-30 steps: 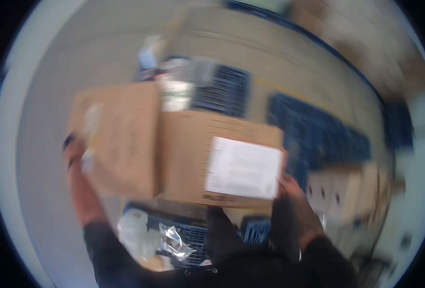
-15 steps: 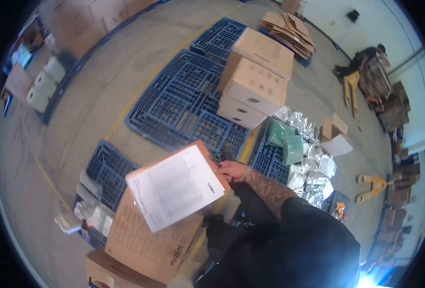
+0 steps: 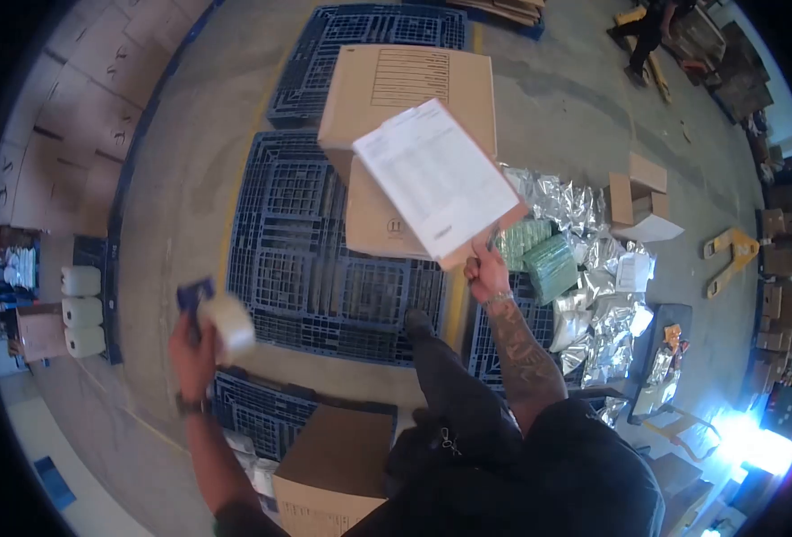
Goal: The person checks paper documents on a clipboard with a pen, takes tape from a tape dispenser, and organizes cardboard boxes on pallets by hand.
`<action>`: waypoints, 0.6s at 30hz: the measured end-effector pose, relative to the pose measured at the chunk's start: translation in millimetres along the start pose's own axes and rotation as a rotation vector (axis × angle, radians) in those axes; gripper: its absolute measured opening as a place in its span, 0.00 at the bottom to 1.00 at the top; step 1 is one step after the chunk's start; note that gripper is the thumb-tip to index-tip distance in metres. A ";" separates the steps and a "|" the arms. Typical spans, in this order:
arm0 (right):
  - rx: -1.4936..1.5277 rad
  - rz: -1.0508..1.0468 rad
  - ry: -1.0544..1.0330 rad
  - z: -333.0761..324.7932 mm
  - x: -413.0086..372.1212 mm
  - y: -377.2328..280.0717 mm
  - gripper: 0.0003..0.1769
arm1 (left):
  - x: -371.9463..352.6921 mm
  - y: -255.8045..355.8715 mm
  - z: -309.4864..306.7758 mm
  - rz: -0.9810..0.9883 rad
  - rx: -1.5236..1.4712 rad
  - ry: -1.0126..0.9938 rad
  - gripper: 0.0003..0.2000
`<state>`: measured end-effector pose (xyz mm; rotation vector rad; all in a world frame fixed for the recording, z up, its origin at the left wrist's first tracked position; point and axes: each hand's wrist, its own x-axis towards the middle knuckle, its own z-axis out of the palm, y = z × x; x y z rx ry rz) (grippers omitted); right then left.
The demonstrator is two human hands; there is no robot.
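My right hand (image 3: 488, 271) grips the lower corner of a brown clipboard (image 3: 514, 216), with printed white sheets (image 3: 433, 183) on top. It is held out in front of tan cartons. Over on the left, my left hand (image 3: 193, 356) is closed around a tape dispenser (image 3: 197, 294) carrying a wide roll of pale tape (image 3: 231, 328). The dispenser is somewhat blurred. Just behind the clipboard, a large carton (image 3: 414, 76) with a printed table on its side rests above another carton (image 3: 373, 206). A brown box (image 3: 338, 447) stands close to my body.
Blue plastic pallets (image 3: 293, 259) lie ahead on the concrete floor. Silver packets (image 3: 597, 304) and green bundles (image 3: 552, 268) cover a pallet to the right. A yellow pallet jack (image 3: 732, 255) and another person (image 3: 648, 40) are farther right. White jugs (image 3: 82, 311) stand at left.
My left hand has come into view with the tape dispenser. The clipboard has swung up and right in my right hand. My view has turned, and I am nearer the stacked cartons.
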<state>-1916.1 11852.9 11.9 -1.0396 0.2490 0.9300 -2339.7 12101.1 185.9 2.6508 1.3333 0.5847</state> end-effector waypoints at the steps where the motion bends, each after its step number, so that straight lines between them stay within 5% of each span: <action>1: 0.056 -0.036 0.013 8.1 16.7 -7.7 0.06 | 44.9 43.4 10.1 -0.106 -0.118 -0.107 0.19; 2: 0.075 -0.031 0.027 13.5 31.2 -12.3 0.06 | 84.1 89.4 19.6 -0.211 -0.232 -0.212 0.20; 6: 0.173 -0.176 0.113 40.6 84.6 -26.4 0.07 | 188.5 123.3 107.3 0.140 -0.107 -0.180 0.24; 14: 0.280 -0.204 0.289 94.0 172.1 -23.8 0.09 | 357.7 218.2 218.3 0.162 0.122 -0.256 0.23; 18: -0.096 -0.261 0.471 98.5 211.8 -7.2 0.14 | 412.2 236.6 277.9 0.285 0.195 -0.380 0.22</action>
